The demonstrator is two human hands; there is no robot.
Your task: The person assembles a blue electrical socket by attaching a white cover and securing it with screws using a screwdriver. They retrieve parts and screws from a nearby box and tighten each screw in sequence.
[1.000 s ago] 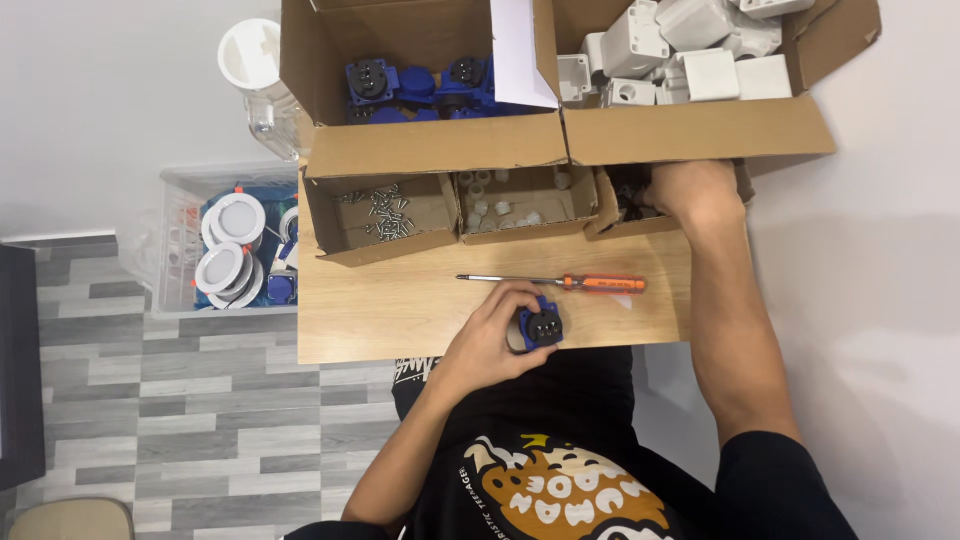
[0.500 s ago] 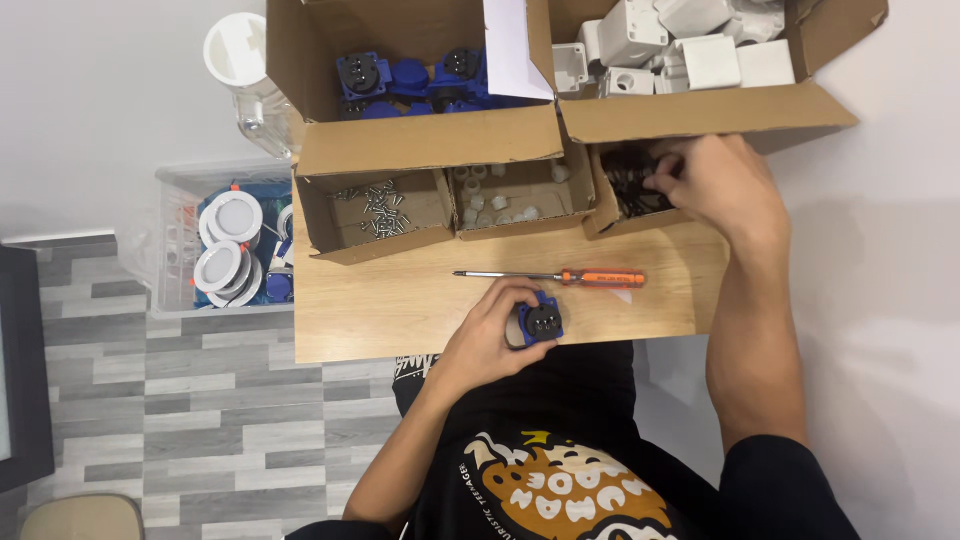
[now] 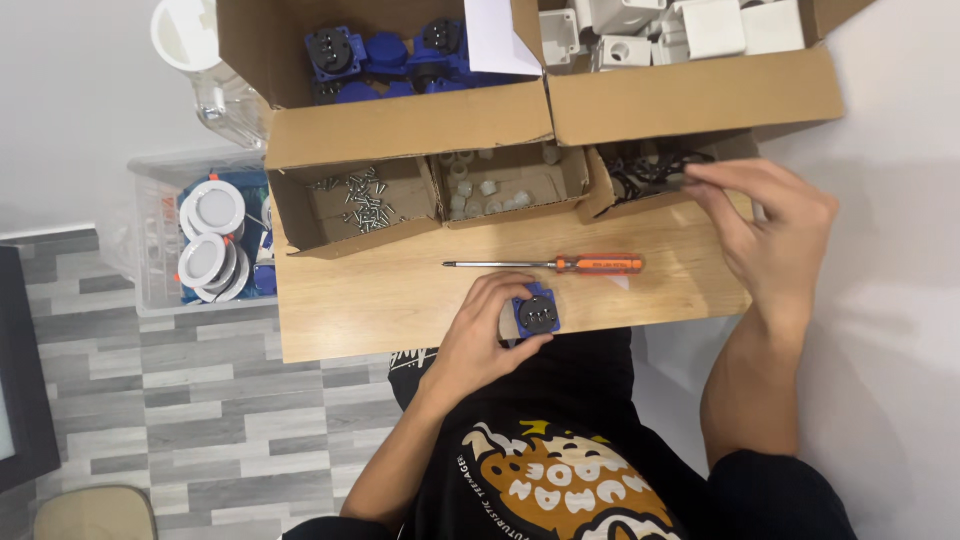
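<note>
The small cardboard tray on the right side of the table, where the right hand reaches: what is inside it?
The small cardboard tray holds thin black rings, loosely tangled. The right hand pinches one at the tray's edge. The flap of the big box above hides the tray's back part.

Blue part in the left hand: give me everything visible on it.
The blue part is a small, roughly square piece that looks like moulded plastic, with a dark round insert in its upward face. It sits at the near edge of the wooden table, just below the orange-handled screwdriver and apart from it. The left hand grips it from the left, fingers curled over its top edge. Finer detail is too small to tell.
</note>
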